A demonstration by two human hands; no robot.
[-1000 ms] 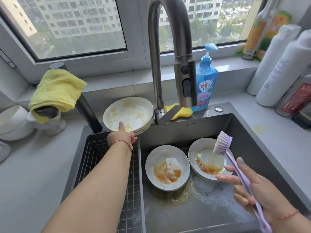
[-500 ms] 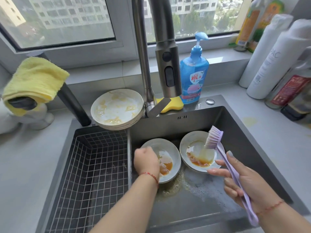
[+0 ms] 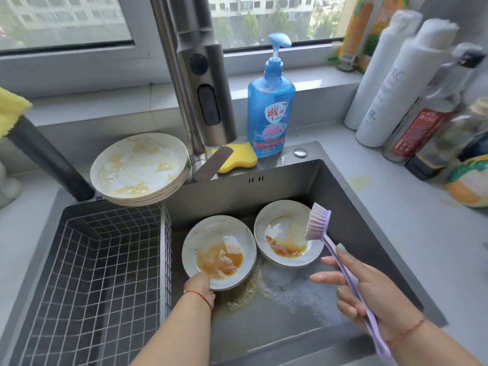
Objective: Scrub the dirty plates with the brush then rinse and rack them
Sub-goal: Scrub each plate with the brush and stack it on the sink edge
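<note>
While left hand (image 3: 202, 285) grips it, sink (image 3: 343, 196) plate (image 3: 211, 231) with brown sauce; right hand (image 3: 375, 294) clutching brush (image 3: 318, 221).

Sink (image 3: 343, 207): brushed metal, matt grey, wet and foamy on its floor.
Tap (image 3: 200, 83): brushed metal, satin sheen, black plastic buttons.
Basket (image 3: 100, 273): white-coated wire grid, in the sink's left part.
Plates (image 3: 219, 233): glazed ceramic, glossy, marbled, smeared with brown sauce.
Stack of plates (image 3: 140, 167), sink's back-left corner: same glossy ceramic, yellow smears.
Brush (image 3: 340, 262): smooth lilac plastic, pale bristles.
Soap bottle (image 3: 270, 107): clear blue plastic, glossy.
Sponge (image 3: 237, 157): yellow foam, matt.
Counter (image 3: 409, 220): smooth pale grey, matt.
</note>
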